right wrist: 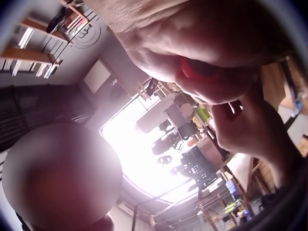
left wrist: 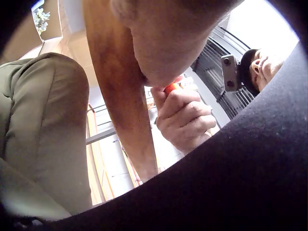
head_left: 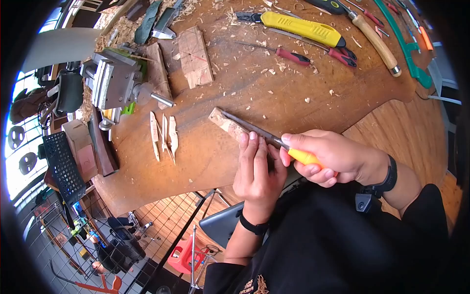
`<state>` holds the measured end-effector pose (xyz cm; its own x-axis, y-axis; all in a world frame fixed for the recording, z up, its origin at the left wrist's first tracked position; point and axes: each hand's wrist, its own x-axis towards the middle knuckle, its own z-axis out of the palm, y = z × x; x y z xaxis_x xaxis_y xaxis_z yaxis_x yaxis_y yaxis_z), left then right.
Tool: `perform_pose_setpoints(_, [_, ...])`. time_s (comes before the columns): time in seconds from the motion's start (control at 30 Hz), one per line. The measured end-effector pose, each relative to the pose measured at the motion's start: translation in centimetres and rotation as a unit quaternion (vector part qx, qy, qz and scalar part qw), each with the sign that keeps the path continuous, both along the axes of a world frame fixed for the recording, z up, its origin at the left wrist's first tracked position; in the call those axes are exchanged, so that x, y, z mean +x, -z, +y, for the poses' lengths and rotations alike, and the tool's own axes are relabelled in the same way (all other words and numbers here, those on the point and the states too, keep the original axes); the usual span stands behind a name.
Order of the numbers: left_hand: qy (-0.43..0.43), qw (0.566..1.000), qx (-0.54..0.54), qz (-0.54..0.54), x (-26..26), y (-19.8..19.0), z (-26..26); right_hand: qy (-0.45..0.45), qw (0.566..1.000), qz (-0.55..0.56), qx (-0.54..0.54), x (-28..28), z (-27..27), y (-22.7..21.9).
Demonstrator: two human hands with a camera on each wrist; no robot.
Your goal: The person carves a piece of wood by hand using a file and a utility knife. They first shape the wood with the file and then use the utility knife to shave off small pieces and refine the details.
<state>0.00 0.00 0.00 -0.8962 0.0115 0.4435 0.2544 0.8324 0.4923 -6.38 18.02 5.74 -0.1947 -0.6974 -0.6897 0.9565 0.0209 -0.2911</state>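
A file [head_left: 262, 132] with a yellow handle [head_left: 304, 157] lies slantwise along a small flat strip of wood [head_left: 226, 122] on the bench. My right hand [head_left: 338, 154] grips the handle, thumb stretched along the top towards the blade. With my left hand [head_left: 259, 171] I hold the near end of the strip, fingertips on the wood beside the blade; that end is hidden under the fingers. In the left wrist view the right hand [left wrist: 185, 118] appears curled round the handle, past the bench edge [left wrist: 118, 82]. The left hand [right wrist: 250, 127] also shows in the right wrist view.
Several slim carved wood pieces [head_left: 172, 134] lie left of the strip. Behind them are a bench vise [head_left: 110, 85] and a marked wood block [head_left: 195, 56]. A yellow utility knife [head_left: 301, 27], red-handled tools [head_left: 293, 56] and a wooden-handled tool [head_left: 376, 44] lie at the back among shavings.
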Motion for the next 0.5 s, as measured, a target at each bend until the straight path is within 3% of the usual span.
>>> perform_pose_setpoints(0.1, [-0.002, 1.0, 0.008, -0.013, 0.7, -0.7, 0.2, 0.047, 0.996, -0.068, -0.021, 0.8, 0.1, -0.2])
perform_pose_setpoints(0.2, [-0.04, 0.999, 0.034, 0.004, 0.5, -1.0, -0.4, 0.06, 0.987, 0.139, 0.053, 1.6, -0.1, -0.2])
perform_pose_setpoints(0.5, [-0.088, 0.995, 0.033, -0.017, 0.2, -1.3, -2.4, 0.04, 0.953, 0.256, 0.156, 1.6, 0.8, -0.3])
